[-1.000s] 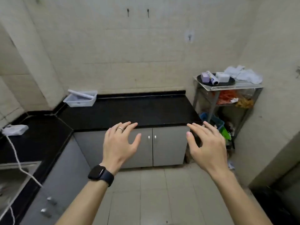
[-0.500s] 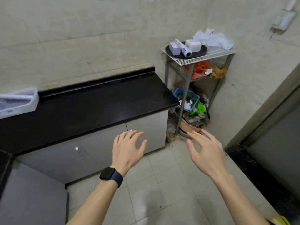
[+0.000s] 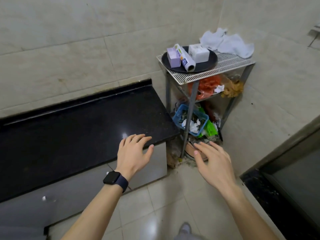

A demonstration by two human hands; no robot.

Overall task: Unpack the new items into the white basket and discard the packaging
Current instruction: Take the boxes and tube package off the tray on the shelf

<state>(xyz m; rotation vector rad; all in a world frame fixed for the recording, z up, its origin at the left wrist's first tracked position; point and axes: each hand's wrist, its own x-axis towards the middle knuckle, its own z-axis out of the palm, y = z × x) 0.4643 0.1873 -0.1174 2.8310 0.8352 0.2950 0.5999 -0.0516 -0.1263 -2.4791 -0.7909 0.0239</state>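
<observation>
A black round tray [image 3: 206,65] sits on the top of a wire rack [image 3: 225,66] in the corner. On it lie a purple box [image 3: 173,57], a rolled packet [image 3: 184,58] and a white box [image 3: 198,52]. My left hand [image 3: 133,153], with a ring and a dark watch, hovers open over the counter's right end. My right hand [image 3: 213,161] is open too, fingers spread, in front of the rack's foot. Neither hand holds anything. The white basket is out of view.
A black counter [image 3: 78,132] over grey cabinet doors fills the left. White cloths [image 3: 228,42] lie at the rack's back. Lower shelves hold orange bags [image 3: 207,85] and a blue basket [image 3: 192,119] of clutter. A dark doorway threshold [image 3: 277,196] is at right.
The view has swung right and closer to the rack, so the white basket on the counter has left the frame. Both hands stay open and empty.
</observation>
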